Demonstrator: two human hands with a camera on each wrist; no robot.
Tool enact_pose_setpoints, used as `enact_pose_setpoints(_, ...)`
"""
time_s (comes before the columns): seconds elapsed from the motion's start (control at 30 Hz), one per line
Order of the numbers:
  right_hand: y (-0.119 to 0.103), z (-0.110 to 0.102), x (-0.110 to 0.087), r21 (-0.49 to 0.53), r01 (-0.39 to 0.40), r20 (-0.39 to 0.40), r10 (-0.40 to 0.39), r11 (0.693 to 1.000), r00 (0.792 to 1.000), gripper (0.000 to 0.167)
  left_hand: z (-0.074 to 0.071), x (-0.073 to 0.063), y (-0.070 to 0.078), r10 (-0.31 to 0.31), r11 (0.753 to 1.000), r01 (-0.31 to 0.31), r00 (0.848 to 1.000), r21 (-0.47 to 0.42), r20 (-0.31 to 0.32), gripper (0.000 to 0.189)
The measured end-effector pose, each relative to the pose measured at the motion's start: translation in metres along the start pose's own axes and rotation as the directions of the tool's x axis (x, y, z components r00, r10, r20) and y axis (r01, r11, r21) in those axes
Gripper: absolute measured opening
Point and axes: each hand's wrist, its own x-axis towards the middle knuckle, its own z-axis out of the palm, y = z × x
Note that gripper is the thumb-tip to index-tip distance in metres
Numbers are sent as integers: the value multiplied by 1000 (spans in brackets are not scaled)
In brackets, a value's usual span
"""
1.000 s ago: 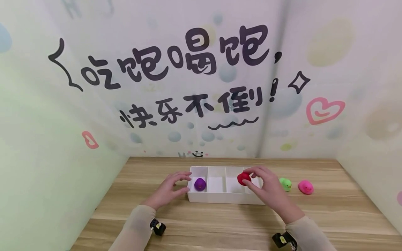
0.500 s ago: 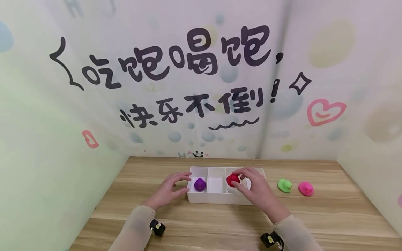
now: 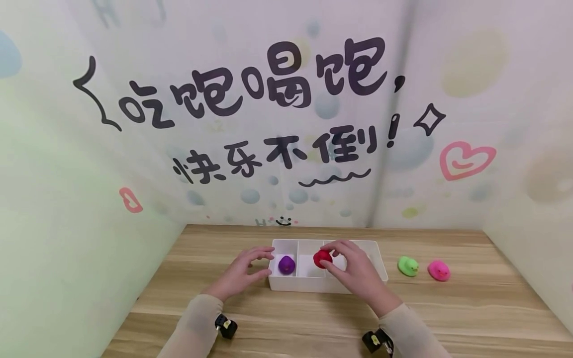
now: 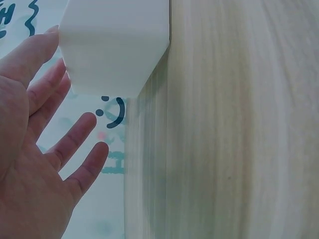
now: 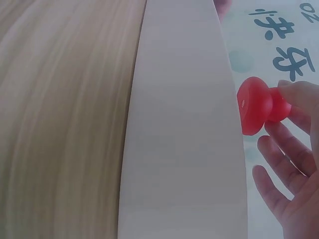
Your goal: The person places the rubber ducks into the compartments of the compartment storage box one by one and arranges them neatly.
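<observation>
One red toy (image 3: 320, 258) is pinched by the right hand (image 3: 358, 271)
Near the desk's (image 3: 286, 318) back edge, a tray (image 3: 304, 285) is touched by the left hand (image 3: 243, 268), fingers spread.

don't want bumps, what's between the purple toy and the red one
In the head view, a white divider and bare tray floor lie between the purple toy and red toy.
</observation>
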Motion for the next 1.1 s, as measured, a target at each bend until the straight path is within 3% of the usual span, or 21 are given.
enact_pose_setpoints(0.4, -5, 9, 11, -33, -14, 43, 15, 999, 999, 28, -3, 3, -1, 1, 1000, -1, 1000, 11, 7, 39)
enact_pose_setpoints(0.9, -2, 20, 19, -150, 103, 110, -87, 983, 990, 24, -1, 1, 1, -13, 1000, 13, 1000, 4, 8, 36)
enact_pose_setpoints(1.1, 0, 25, 20, -183, 116, 145, -90, 976, 985, 23, -1, 0, 0, -12, 1000, 12, 1000, 14, 13, 37)
